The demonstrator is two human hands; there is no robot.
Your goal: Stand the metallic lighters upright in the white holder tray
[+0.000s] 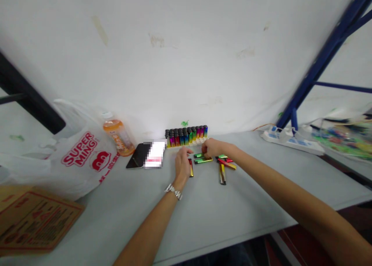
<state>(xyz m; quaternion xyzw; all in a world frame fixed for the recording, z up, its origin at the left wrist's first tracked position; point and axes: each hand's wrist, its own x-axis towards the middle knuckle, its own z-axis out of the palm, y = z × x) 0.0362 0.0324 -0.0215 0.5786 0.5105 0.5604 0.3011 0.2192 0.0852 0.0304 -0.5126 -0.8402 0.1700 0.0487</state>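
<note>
My left hand (182, 164), with a silver watch on its wrist, rests over the table with fingers loosely bent and apart. Right beside its palm is a red and yellow lighter (191, 168). The fingers of my right hand (214, 147) are bent down and pressed together at the front of a white rack (197, 142); whatever is in them is hidden. Several dark-topped, rainbow-coloured lighters (186, 137) stand upright in rows in that rack. Below my right hand lie a green lighter (198, 155) and a yellow-green lighter (204, 161). More loose lighters (226, 164) overlap to the right.
A phone (136, 156) with a partly blurred bright area lies left of the rack. Further left are an orange drink bottle (118, 136), a white plastic bag (84, 157) and a cardboard box (37, 219). A power strip (292, 141) sits at the right, near a blue metal frame (314, 60).
</note>
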